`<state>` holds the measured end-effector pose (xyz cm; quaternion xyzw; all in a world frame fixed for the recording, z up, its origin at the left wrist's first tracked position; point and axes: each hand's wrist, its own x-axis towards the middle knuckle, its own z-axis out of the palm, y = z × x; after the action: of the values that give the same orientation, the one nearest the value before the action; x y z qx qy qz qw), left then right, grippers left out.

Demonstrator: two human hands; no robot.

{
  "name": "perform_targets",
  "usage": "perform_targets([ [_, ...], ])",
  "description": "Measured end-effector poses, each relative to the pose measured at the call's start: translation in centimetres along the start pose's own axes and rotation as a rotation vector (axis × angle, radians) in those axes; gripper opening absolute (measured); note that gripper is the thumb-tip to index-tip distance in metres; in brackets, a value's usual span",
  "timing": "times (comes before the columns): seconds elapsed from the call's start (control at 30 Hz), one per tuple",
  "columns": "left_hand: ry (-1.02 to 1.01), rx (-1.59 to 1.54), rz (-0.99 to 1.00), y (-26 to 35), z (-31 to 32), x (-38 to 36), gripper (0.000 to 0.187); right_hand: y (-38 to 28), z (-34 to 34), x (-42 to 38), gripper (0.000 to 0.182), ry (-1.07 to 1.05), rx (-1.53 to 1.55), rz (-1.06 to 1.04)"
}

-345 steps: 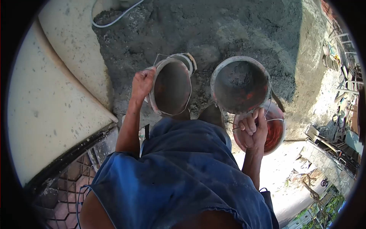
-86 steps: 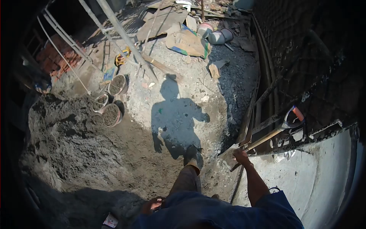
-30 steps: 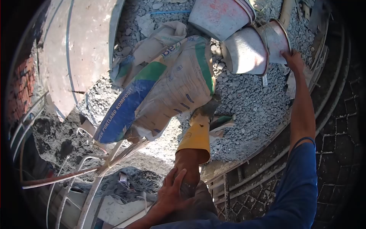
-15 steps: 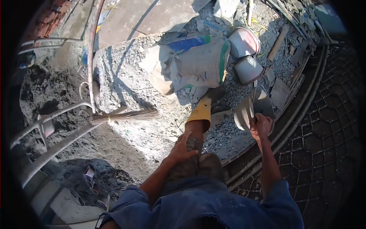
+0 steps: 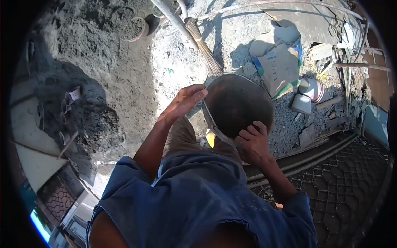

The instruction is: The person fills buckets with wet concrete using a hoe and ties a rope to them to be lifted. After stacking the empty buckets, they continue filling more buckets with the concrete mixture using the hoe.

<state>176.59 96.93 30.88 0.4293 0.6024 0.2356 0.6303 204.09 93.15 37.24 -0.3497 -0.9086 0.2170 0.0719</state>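
Note:
A dark round bucket (image 5: 237, 105) with a metal rim and a wire handle is in front of my body, its dark side toward me. My left hand (image 5: 186, 100) grips its left edge, with the thumb along the rim. My right hand (image 5: 253, 142) is at its lower right edge, with fingers curled over the rim. A bundle of thin sticks (image 5: 202, 43) lies just beyond the bucket. Part of a yellow boot (image 5: 211, 137) shows below it.
A sack (image 5: 281, 62) lies on gravel at the upper right, beside two small buckets (image 5: 301, 103). Metal pipes (image 5: 173, 18) cross the top. Wet grey mortar (image 5: 111, 49) covers the left ground. Metal grating (image 5: 331, 177) is at the lower right.
The view has turned left. The bucket has come up from the ground at the right to in front of me. My left hand has left my knee and now holds its edge.

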Motion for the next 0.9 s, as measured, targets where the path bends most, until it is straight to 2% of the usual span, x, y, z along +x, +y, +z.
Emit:
perform_targets([
  [0.03, 0.022, 0.100, -0.014, -2.2, -2.0, -0.3, 0.044, -0.7, 1.3, 1.9, 0.007, -0.003, -0.015, -0.058],
  [0.07, 0.118, 0.158, 0.077, -4.1, -3.8, -1.0, 0.038, -1.7, 3.0, 3.7, 0.007, -0.044, -0.021, -0.128],
  [0.1, 0.174, 0.058, -0.070, -4.1, -5.8, -3.0, 0.038, -2.9, 4.9, 5.6, 0.006, -0.090, -0.025, -0.204],
  [0.17, 0.446, 0.151, 0.330, -15.7, -9.2, -1.9, 0.041, -5.6, 9.4, 10.3, 0.006, -0.133, -0.034, -0.340],
  [0.23, 0.683, 0.329, 0.364, -19.9, -13.9, -5.2, 0.040, -9.2, 14.8, 15.0, 0.006, -0.218, -0.035, -0.401],
  [0.27, 0.786, 0.152, 0.278, -21.4, -16.1, -7.0, 0.045, -11.4, 17.2, 16.8, 0.006, -0.278, -0.047, -0.447],
  [0.3, 0.869, 0.152, 0.247, -23.2, -18.9, -9.4, 0.043, -12.9, 20.1, 20.4, 0.005, -0.304, -0.079, -0.511],
  [0.37, 1.007, -0.035, 0.237, -27.1, -23.4, -14.4, 0.030, -17.6, 25.5, 25.1, 0.010, -0.374, -0.091, -0.651],
  [0.4, 1.064, -0.070, 0.195, -28.7, -24.4, -17.1, 0.030, -20.2, 27.7, 27.4, 0.010, -0.393, -0.020, -0.670],
  [0.43, 0.963, -0.554, 0.196, -29.7, -26.4, -19.0, 0.022, -22.9, 30.0, 31.0, 0.011, -0.367, 0.039, -0.695],
  [0.47, 0.816, -1.026, 0.230, -30.4, -28.3, -20.5, 0.015, -25.3, 31.5, 33.8, 0.007, -0.483, 0.037, -0.742],
  [0.5, 0.837, -1.109, 0.273, -31.5, -29.7, -21.8, 0.011, -26.3, 34.1, 36.1, 0.011, -0.562, -0.021, -0.801],
  [0.57, 0.911, -1.177, 0.219, -33.7, -32.1, -24.4, 0.008, -32.0, 35.1, 40.6, 0.016, -0.724, -0.008, -0.834],
  [0.6, 1.001, -1.220, 0.294, -34.4, -33.2, -25.6, 0.007, -34.3, 36.1, 42.7, 0.020, -0.852, -0.095, -0.855],
  [0.63, 1.026, -1.224, 0.298, -35.4, -34.1, -26.6, 0.007, -36.3, 37.3, 44.3, 0.020, -0.859, -0.096, -0.879],
  [0.7, 1.219, -1.203, 0.264, -37.6, -36.4, -28.4, 0.005, -40.8, 40.3, 47.9, 0.021, -0.802, 0.138, -0.873],
  [0.73, 1.273, -1.203, 0.229, -38.6, -37.6, -29.5, 0.009, -43.8, 41.3, 49.7, 0.026, -0.834, 0.173, -0.812],
  [0.77, 1.319, -1.204, 0.224, -39.4, -38.7, -30.6, 0.009, -46.6, 43.3, 51.5, 0.026, -0.853, 0.183, -0.850],
  [0.83, 1.463, -1.086, 0.272, -41.3, -41.4, -32.3, 0.008, -51.6, 47.5, 54.5, 0.044, -1.284, 0.607, -0.432],
  [0.9, 1.553, -1.092, 0.369, -43.2, -44.1, -34.2, 0.006, -57.7, 51.5, 55.7, 0.049, -1.508, 1.045, -0.485],
])
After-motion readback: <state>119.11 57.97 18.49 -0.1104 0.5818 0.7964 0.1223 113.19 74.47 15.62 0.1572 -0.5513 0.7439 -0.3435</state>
